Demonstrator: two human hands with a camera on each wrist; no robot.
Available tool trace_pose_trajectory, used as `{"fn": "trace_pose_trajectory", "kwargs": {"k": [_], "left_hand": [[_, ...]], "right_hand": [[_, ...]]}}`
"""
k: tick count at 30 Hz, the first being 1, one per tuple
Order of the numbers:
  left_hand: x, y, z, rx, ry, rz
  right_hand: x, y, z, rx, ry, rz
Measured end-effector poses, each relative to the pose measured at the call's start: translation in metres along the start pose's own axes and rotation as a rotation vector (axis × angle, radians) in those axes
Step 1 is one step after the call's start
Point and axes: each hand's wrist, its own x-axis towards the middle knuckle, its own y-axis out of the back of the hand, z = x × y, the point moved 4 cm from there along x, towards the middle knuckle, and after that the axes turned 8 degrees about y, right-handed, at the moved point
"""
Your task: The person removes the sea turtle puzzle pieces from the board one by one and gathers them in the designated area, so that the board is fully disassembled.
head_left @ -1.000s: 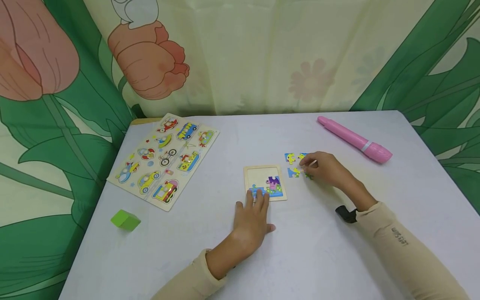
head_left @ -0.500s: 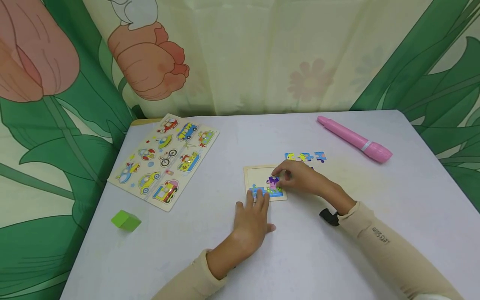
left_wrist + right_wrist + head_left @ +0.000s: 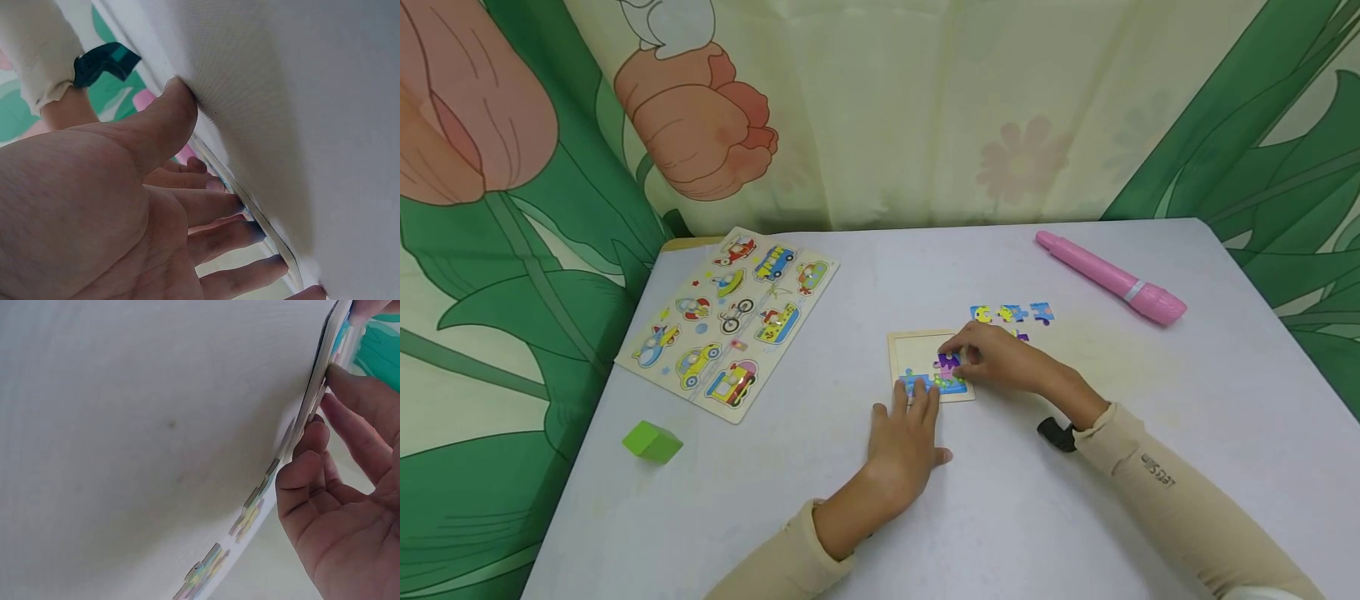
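Note:
A small square wooden puzzle tray point(image 3: 892, 367) lies mid-table, with joined pieces along its lower edge and a purple piece point(image 3: 948, 362) at the right. My left hand point(image 3: 901, 454) rests flat, straight fingertips on the tray's near rim, thumb spread on the tabletop. Over the tray's right side, my right hand point(image 3: 1003, 360) pinches a puzzle piece between thumb and fingers; the fingers mostly hide it. In the right wrist view the right thumb point(image 3: 350, 384) sits right at the tray's edge. Loose puzzle pieces point(image 3: 1012, 313) lie just beyond the right hand, one partly covered by it.
A large vehicle puzzle board point(image 3: 722, 325) lies at the back left, and a green block point(image 3: 652, 442) sits in front of it. At the back right is a pink pen-shaped object point(image 3: 1108, 277). A printed curtain point(image 3: 910, 117) hangs behind the white table point(image 3: 775, 483).
From the loose pieces, my right hand has moved left and toward me to the tray with a puzzle piece, then stayed there. The left hand has kept its place on the rim.

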Motion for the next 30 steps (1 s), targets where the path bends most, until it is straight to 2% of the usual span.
{"fn": "trace_pose_trajectory", "kwargs": {"k": [7, 14, 21, 30], "left_hand": [[0.000, 0.000, 0.001, 0.007, 0.002, -0.003], [0.000, 0.000, 0.002, 0.011, 0.002, 0.002], [0.000, -0.002, 0.001, 0.013, 0.001, 0.005], [0.000, -0.002, 0.001, 0.022, -0.003, 0.006]], "right_hand": [[-0.002, 0.002, 0.001, -0.014, 0.007, -0.009], [-0.016, 0.010, 0.011, -0.022, -0.003, 0.046], [-0.041, 0.026, 0.028, -0.035, -0.090, 0.064], [-0.075, 0.057, 0.056, -0.074, -0.204, 0.108]]}}
